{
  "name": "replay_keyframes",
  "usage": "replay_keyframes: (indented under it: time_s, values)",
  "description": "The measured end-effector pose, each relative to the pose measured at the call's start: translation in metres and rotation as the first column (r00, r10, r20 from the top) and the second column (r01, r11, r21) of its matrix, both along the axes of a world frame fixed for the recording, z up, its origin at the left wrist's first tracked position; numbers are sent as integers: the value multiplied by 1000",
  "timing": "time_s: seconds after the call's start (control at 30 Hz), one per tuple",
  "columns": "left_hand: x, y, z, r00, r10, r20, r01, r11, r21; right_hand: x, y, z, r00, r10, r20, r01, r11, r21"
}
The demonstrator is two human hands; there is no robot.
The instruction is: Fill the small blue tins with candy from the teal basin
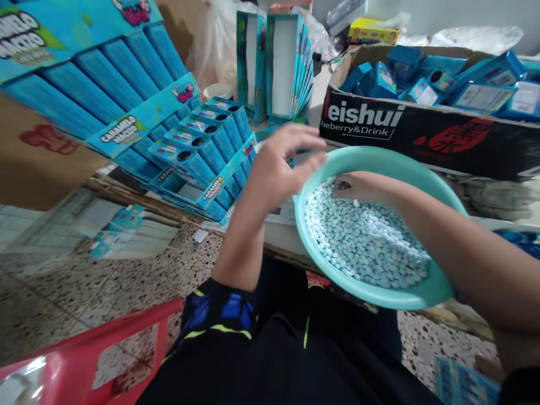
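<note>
Teal plastic basin (379,160) sits low in front of the person, over the lap, tilted, full of small round pale-blue candies (371,242). What supports it is hidden; neither hand is seen gripping it.

Right hand (354,188) is down in the pile at the far side of the basin. Its fingers (342,188) are partly hidden among the candies, so released or grasping: cannot tell. One candy sits just beside the hand, on top of the pile.

Left hand (274,166) is up over the near-left rim, palm turned down and toward the basin. Its fingers (297,140) are spread and extended, not clenched, holding nothing, with the tips just beside the rim.

Black trousers (270,360) with blue and yellow trim lie below the basin. Blue candy display trays (202,152) with round-holed tubes stand just past the left hand, with a larger blue display (93,73) further left. Two upright open boxes (287,67) stand behind them. To the right, a black "Leishui" carton (363,121) is filled with loose blue boxes (483,95). Plastic bags (215,50) sit at the back. A red plastic stool (93,343) stands at lower left on a speckled terrazzo floor (37,298).
</note>
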State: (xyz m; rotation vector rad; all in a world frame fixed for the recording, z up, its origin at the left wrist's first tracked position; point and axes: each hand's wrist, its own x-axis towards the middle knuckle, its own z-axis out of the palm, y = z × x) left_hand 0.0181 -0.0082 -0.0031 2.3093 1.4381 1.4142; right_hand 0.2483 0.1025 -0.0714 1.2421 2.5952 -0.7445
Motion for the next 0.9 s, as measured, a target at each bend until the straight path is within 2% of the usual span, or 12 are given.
replay_keyframes:
  time_s: [0.07, 0.1, 0.2, 0.3, 0.4, 0.5, 0.6, 0.77, 0.83, 0.9]
  values:
    - [-16, 25, 9, 994, 59, 91, -65, 995, 73, 0, -1, 3, 1000, 3, 10, -3, 1000, -18]
    - [-24, 36, 7, 988, 78, 133, -94, 988, 120, 0, -1, 4, 1000, 4, 17, -4, 1000, -25]
    - [-42, 57, -13, 967, 93, 235, -134, 977, 164, -2, -1, 7, 999, -4, 48, 6, 999, -33]
    - [-48, 59, -40, 967, 119, 226, -130, 991, 35, -4, 0, 6, 997, -19, 71, 20, 1000, -21]
    - [-52, 55, -52, 983, 101, 156, -87, 992, -97, -5, 0, 2, 997, -23, 78, 25, 999, -23]
    - [-55, 49, -51, 983, 117, 145, -90, 979, -181, -5, 0, 0, 996, -22, 89, 25, 999, -29]
    - [-57, 40, -43, 980, 174, 101, -143, 955, -259, -4, -1, 1, 996, -20, 88, 23, 999, -31]
    - [-54, 25, -32, 974, 214, -77, -227, 892, -390, -5, -4, 5, 995, -44, 95, 49, 998, -46]
    - [-54, 26, -32, 969, 205, -141, -246, 872, -424, -5, -4, 6, 995, -56, 84, 59, 998, -36]
    - [-55, 30, -34, 955, 226, -194, -293, 827, -480, -5, -4, 6, 994, -67, 86, 70, 997, -27]
